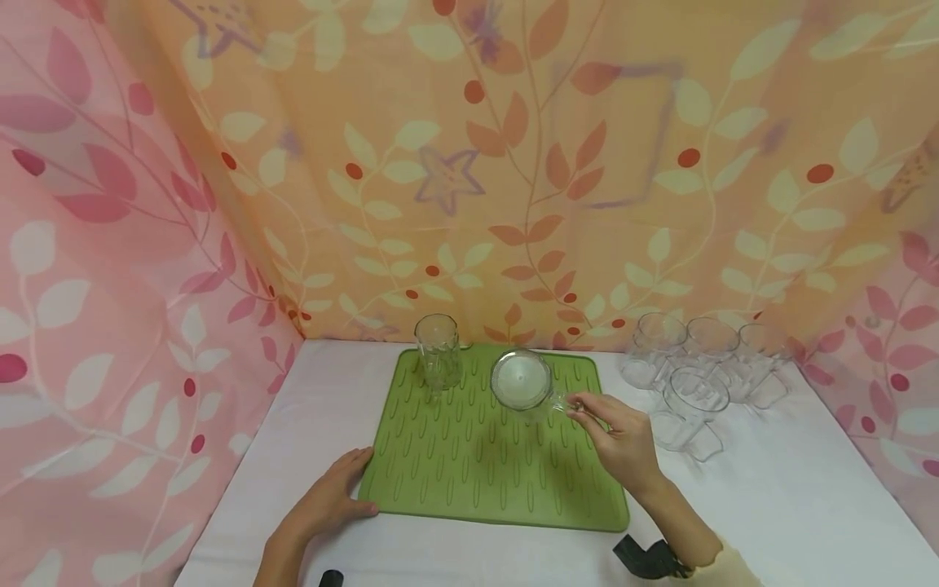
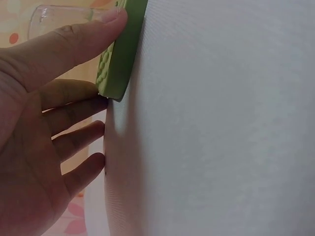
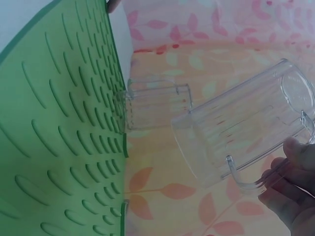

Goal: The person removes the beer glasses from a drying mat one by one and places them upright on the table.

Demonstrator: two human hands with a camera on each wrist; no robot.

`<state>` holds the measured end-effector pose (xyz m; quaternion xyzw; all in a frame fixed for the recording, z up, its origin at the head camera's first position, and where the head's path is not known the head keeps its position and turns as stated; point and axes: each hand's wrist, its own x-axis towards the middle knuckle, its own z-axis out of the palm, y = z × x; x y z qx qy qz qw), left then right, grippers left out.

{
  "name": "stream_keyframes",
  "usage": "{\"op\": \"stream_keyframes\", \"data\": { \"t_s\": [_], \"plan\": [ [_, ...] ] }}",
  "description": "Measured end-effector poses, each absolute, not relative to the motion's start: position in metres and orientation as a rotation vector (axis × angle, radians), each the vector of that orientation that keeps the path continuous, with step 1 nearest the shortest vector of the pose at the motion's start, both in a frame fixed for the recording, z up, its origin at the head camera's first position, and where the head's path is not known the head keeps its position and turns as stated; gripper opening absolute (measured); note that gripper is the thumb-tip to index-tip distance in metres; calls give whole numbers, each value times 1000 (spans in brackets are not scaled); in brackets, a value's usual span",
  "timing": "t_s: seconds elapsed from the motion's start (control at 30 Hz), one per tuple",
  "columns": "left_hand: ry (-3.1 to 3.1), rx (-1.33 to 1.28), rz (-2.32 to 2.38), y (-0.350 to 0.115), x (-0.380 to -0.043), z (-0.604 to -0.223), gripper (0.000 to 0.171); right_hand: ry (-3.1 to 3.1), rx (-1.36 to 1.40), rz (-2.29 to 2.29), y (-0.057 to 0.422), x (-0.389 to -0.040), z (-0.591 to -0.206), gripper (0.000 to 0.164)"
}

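Observation:
My right hand (image 1: 619, 436) pinches the handle of a clear glass mug (image 1: 522, 379) over the back of a green ribbed drying mat (image 1: 491, 489). This mug is tipped bottom up: in the right wrist view its base faces away from the mat and its mouth points toward it, with a gap between. Another clear mug (image 1: 438, 355) stands on the mat's back left part. At the mat's front left corner is my left hand (image 1: 328, 497), its thumb (image 2: 74, 46) at the front edge and fingers by the left edge, against the white cloth.
Several clear glass mugs (image 1: 697, 391) stand grouped on the white tabletop (image 1: 778, 497) to the right of the mat. Patterned fabric (image 1: 543, 163) hangs behind and at both sides. A black strap (image 1: 649, 558) shows by the right forearm.

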<state>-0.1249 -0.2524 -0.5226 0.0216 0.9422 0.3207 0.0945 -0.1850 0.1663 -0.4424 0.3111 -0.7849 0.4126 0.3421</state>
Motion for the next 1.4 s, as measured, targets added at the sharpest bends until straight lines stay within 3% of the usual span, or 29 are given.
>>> {"op": "stream_keyframes", "data": {
  "t_s": [0.17,0.33,0.57,1.0,1.4],
  "plan": [
    [2786,50,982,-251,-126,-523,95,-1986,860,1010,165,-187,-442,32],
    [2815,31,1012,-245,-130,-521,85,-1894,937,999,163,-189,-441,16],
    [2800,-12,1292,-223,-139,-509,67,-1861,967,927,161,-191,-438,34],
    [2510,31,1804,-178,-161,-488,48,-1800,1052,849,159,-191,-432,32],
    [2226,146,1921,-147,-177,-459,49,-1642,1133,827,158,-193,-435,26]
  ]
}}
